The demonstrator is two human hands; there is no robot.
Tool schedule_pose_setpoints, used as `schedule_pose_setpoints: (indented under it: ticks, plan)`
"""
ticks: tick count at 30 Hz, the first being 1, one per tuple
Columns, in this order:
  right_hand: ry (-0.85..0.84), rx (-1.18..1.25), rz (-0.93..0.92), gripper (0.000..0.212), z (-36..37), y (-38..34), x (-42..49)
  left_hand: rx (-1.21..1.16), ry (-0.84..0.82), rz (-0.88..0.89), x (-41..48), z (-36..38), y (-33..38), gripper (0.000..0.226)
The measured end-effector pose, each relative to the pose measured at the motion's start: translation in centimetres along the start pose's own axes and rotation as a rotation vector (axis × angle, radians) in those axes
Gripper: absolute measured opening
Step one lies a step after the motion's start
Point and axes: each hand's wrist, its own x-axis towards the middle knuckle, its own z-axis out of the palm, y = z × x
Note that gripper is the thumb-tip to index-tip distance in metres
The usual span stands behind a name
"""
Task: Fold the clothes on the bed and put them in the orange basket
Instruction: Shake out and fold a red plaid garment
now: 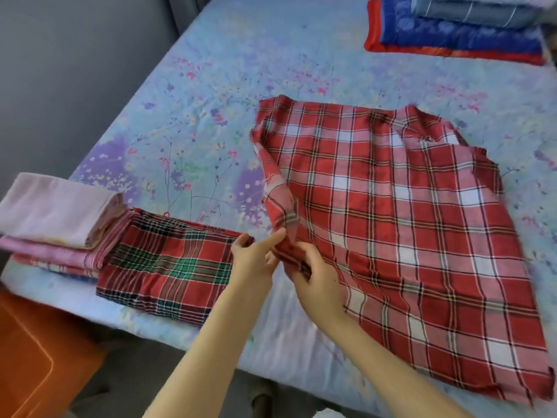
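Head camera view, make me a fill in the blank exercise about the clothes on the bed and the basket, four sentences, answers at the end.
1. The large plaid cloth spread on the bed is red and ____.
2. The folded plaid cloth lies to the large one's ____.
3. That folded cloth has ____ squares among the red.
4. The basket beside the bed is ____.
Missing words: white; left; green; orange.
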Motion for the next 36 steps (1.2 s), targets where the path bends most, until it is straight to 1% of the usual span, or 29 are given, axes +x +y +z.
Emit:
schedule_pose_setpoints:
  ticks: [1,2,3,4,5,6,7,8,9,10,12,14,16,17,19,22,24,25,27,29,30,31,32,33,34,35,36]
  plan:
    - [-0.017,-0.029,-0.007,0.027,-0.1,0.1,0.0,-0.141,-0.003,-0.124,0.8,-0.3,0.6,0.034]
    - [-0.029,-0.045,-0.019,0.024,-0.3,0.1,0.0,-0.195,-0.018,-0.21,1.5,-0.6,1.2,0.012]
    - [-0.03,-0.053,-0.015,0.022,-0.5,0.2,0.0,-0.237,-0.036,-0.279,1.6,-0.8,1.8,0.005]
    - [-0.032,-0.059,-0.009,0.021,-0.8,0.0,-0.1,-0.266,-0.081,-0.309,1.8,-0.9,2.3,0.009]
    - [-0.038,-0.06,0.007,0.019,-1.0,0.1,-0.2,-0.305,-0.081,-0.319,1.8,-1.2,2.6,0.026]
    - [-0.047,-0.063,0.017,0.013,-1.1,0.1,-0.2,-0.332,-0.09,-0.32,1.8,-1.3,3.2,0.038]
    - [-0.064,-0.069,0.03,0.007,-1.1,0.3,-0.2,-0.326,-0.086,-0.311,1.8,-1.4,3.7,0.037]
    - [-0.091,-0.088,0.044,0.006,-1.2,0.3,-0.3,-0.259,-0.082,-0.272,1.6,-1.4,3.9,0.025]
    - [-0.127,-0.12,0.058,0.01,-1.2,0.1,-0.2,-0.151,-0.08,-0.201,1.0,-1.0,4.5,0.012]
    - [-0.188,-0.157,0.063,0.014,-1.2,-0.1,-0.1,-0.012,-0.05,-0.109,0.8,-0.8,4.9,0.003]
    - [-0.319,-0.193,0.064,0.019,-1.2,-1.4,0.3,0.299,-0.012,0.122,0.0,-0.3,6.4,0.007]
    - [-0.381,-0.156,0.081,0.028,-1.7,-2.7,1.1,0.554,0.0,0.325,-0.5,0.3,8.2,0.012]
    - [-0.355,-0.107,0.102,0.038,-2.9,-4.2,2.0,0.741,0.026,0.502,-0.4,1.5,10.1,0.015]
    - [-0.333,-0.1,0.112,0.039,-3.7,-4.4,2.3,0.815,0.036,0.58,-0.2,2.3,10.9,0.014]
    - [-0.255,-0.091,0.144,0.034,-5.7,-4.4,2.5,0.986,0.056,0.711,0.0,5.0,11.8,0.011]
    - [-0.102,-0.109,0.264,0.024,-9.9,-2.9,0.7,1.261,-0.071,0.855,-0.7,10.9,10.4,0.017]
    - [-0.01,-0.149,0.355,0.02,-14.0,-0.4,-2.1,1.426,-0.267,0.942,-2.9,16.3,6.4,0.029]
    - [0.003,-0.139,0.389,0.017,-14.9,0.6,-3.0,1.486,-0.332,0.965,-3.9,18.0,5.0,0.035]
    - [0.107,-0.084,0.478,0.013,-18.9,3.4,-6.0,1.569,-0.541,0.98,-7.5,22.8,-0.4,0.041]
    - [0.251,-0.025,0.575,0.024,-22.8,6.4,-8.7,1.582,-0.759,1.012,-11.1,27.3,-6.7,0.04]
    - [0.32,0.005,0.626,0.025,-24.4,8.1,-9.8,1.573,-0.85,1.027,-12.7,28.9,-9.8,0.038]
    - [0.394,0.027,0.675,0.02,-25.9,9.6,-10.8,1.575,-0.932,1.017,-14.2,30.2,-12.9,0.033]
    - [0.472,0.039,0.72,0.01,-27.3,11.5,-11.9,1.575,-1.009,1.005,-15.1,31.4,-16.0,0.028]
    - [0.525,0.048,0.777,0.007,-29.1,14.6,-13.3,1.585,-1.062,0.963,-16.1,32.5,-19.8,0.025]
    - [0.555,0.053,0.826,0.019,-30.4,17.7,-14.3,1.595,-1.066,0.926,-16.3,32.9,-22.7,0.025]
    - [0.553,0.056,0.881,0.026,-31.7,20.4,-15.3,1.603,-1.033,0.88,-16.0,33.0,-25.2,0.028]
    - [0.54,0.034,0.921,0.028,-32.6,23.5,-16.3,1.608,-0.973,0.817,-15.1,32.8,-27.4,0.032]
